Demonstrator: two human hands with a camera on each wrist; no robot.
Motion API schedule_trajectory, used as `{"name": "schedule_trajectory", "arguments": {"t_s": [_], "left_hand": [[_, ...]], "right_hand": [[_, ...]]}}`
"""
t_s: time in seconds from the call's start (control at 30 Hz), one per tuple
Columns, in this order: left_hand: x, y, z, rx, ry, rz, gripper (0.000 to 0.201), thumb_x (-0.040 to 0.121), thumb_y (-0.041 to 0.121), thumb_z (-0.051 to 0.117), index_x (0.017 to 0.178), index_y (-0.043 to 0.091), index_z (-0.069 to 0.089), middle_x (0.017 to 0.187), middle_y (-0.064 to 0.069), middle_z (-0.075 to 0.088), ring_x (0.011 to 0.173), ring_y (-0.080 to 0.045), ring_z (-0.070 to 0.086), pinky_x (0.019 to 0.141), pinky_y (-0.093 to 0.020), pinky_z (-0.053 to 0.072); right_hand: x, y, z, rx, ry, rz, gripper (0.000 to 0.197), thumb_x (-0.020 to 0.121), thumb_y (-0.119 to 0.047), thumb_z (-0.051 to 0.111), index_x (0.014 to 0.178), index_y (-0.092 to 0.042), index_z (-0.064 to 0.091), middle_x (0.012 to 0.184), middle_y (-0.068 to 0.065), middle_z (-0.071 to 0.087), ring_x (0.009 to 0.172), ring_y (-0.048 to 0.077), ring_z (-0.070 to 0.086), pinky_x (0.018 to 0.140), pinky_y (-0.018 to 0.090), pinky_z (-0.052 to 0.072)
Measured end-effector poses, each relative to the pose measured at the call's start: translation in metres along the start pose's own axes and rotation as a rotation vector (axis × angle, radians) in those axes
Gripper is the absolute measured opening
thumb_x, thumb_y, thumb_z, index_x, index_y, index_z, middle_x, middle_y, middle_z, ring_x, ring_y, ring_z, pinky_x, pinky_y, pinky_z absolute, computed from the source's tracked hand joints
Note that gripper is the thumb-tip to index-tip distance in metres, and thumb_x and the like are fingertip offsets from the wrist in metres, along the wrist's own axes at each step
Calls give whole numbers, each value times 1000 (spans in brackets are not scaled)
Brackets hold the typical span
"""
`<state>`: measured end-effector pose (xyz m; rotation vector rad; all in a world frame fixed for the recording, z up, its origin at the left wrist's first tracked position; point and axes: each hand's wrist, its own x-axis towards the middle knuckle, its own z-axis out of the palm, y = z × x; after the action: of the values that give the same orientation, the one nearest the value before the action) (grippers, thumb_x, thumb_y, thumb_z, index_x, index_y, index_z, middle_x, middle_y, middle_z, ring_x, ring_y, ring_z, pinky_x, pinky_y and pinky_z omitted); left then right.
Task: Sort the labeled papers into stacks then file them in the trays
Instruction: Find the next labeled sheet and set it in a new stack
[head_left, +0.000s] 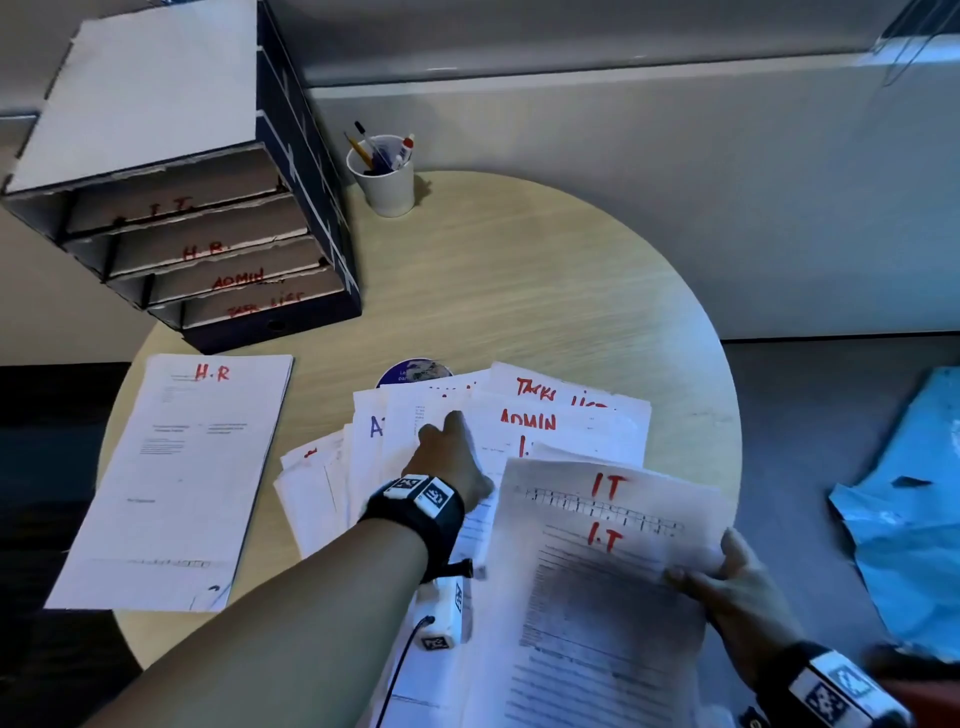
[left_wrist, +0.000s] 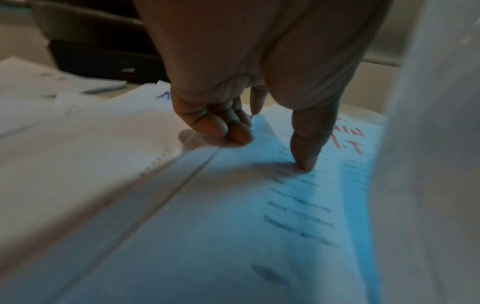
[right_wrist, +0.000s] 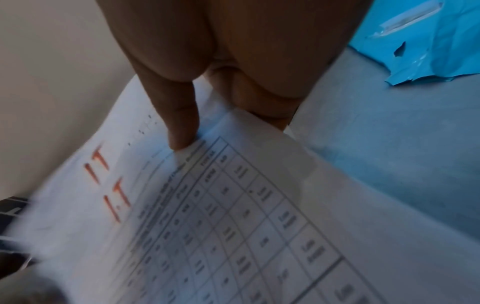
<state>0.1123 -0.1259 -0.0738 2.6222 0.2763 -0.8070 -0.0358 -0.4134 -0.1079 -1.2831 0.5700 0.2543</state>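
Note:
My right hand (head_left: 714, 571) grips two sheets marked "IT" (head_left: 597, 597) by their right edge and holds them above the table's near side. In the right wrist view its thumb (right_wrist: 182, 133) lies on top of the IT sheets (right_wrist: 233, 216), with the fingers underneath. My left hand (head_left: 447, 441) rests on a loose fan of papers (head_left: 519, 431) labelled ADMIN, TASKS LIST and I.T. In the left wrist view its fingertips (left_wrist: 233, 131) and thumb press down on one sheet (left_wrist: 233, 205) of the fan. An H.R stack (head_left: 176, 478) lies at the left.
A cardboard filing rack (head_left: 208, 249) with trays marked I.T, H.R, ADMIN and TASK LIST stands at the back left of the round table (head_left: 519, 270). A white cup of pens (head_left: 384, 182) sits behind. A disc (head_left: 415, 370) peeks from under the papers. Blue plastic (head_left: 914, 509) lies right.

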Motion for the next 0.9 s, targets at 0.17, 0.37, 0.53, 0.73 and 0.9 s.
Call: {"name": "schedule_trajectory", "arguments": {"t_s": [0.17, 0.37, 0.53, 0.73, 0.9], "left_hand": [[-1, -13, 5, -37, 70, 40, 30, 86, 26, 62, 111, 27, 46, 104, -6, 64, 93, -32, 61, 84, -42, 55], [-11, -21, -4, -290, 67, 244, 11, 95, 29, 60, 96, 19, 63, 95, -1, 57, 89, -24, 57, 76, -28, 45], [-59, -32, -19, -694, -304, 402, 8, 95, 7, 62, 101, 9, 67, 109, 2, 74, 103, -15, 67, 92, -33, 55], [-71, -41, -26, -1081, -552, 224, 32, 90, 22, 62, 118, 6, 66, 123, -11, 69, 111, -35, 64, 98, -50, 47], [-19, -25, -33, -239, 106, 263, 34, 95, 33, 58, 128, 27, 59, 144, 3, 52, 125, -19, 51, 101, -31, 40]], "right_hand": [[-3, 4, -4, -114, 8, 36, 65, 37, -20, 95, 93, 5, 72, 96, 26, 73, 81, 28, 71, 68, 27, 60], [-9, -2, -3, -115, -71, -3, 69, 26, -25, 98, 87, 0, 76, 91, 25, 73, 80, 26, 69, 71, 28, 57], [-5, -9, 11, 2, -130, -52, 61, 57, 4, 84, 115, 3, 66, 115, 17, 70, 104, 24, 66, 87, 27, 55], [-6, -17, 40, -94, -63, -72, 26, 48, -6, 91, 67, 0, 74, 87, 21, 74, 82, 28, 70, 71, 26, 58], [-12, -16, 30, -70, -59, -48, 28, 57, 9, 82, 77, 19, 64, 83, 34, 68, 72, 24, 69, 63, 22, 55]]}}
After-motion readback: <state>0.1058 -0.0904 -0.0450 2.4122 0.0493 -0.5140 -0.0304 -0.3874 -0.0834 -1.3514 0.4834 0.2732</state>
